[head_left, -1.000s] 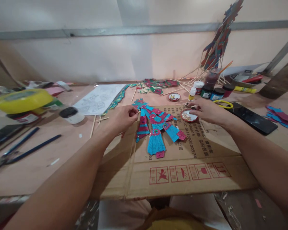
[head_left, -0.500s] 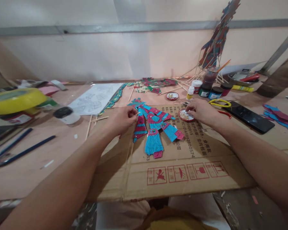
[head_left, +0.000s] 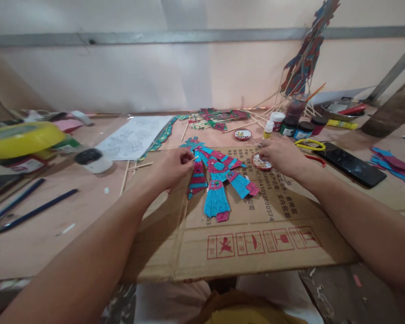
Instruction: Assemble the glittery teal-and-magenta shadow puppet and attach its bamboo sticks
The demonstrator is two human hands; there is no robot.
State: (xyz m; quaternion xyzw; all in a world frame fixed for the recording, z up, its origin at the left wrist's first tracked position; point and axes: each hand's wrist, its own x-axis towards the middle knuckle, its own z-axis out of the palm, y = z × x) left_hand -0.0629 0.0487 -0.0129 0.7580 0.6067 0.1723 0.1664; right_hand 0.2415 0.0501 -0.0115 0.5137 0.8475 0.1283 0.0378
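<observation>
A blue and magenta jointed paper puppet [head_left: 217,198] lies flat on the cardboard sheet [head_left: 222,270]. My left hand [head_left: 179,166] is closed at the puppet's left edge. A short pale stick [head_left: 193,159] pokes out between its thumb and forefinger. Over on the right, my right hand [head_left: 278,155] is above a small round dish [head_left: 262,163] holding many tiny gold and white pieces. Its fingers are bent together at the dish, and whatever they may grip is too small to make out.
Behind stand a second dish of tiny pieces [head_left: 243,134], a glue bottle [head_left: 267,130] and paint jars [head_left: 303,130]. Yellow-handled scissors [head_left: 309,144] and a phone [head_left: 350,164] lie right. Long-handled cutters [head_left: 37,211], a tape roll [head_left: 23,137] and a drawing [head_left: 133,135] are left.
My right hand has shifted slightly left and its fingers have drawn in over the dish. My left hand and the puppet stay almost still.
</observation>
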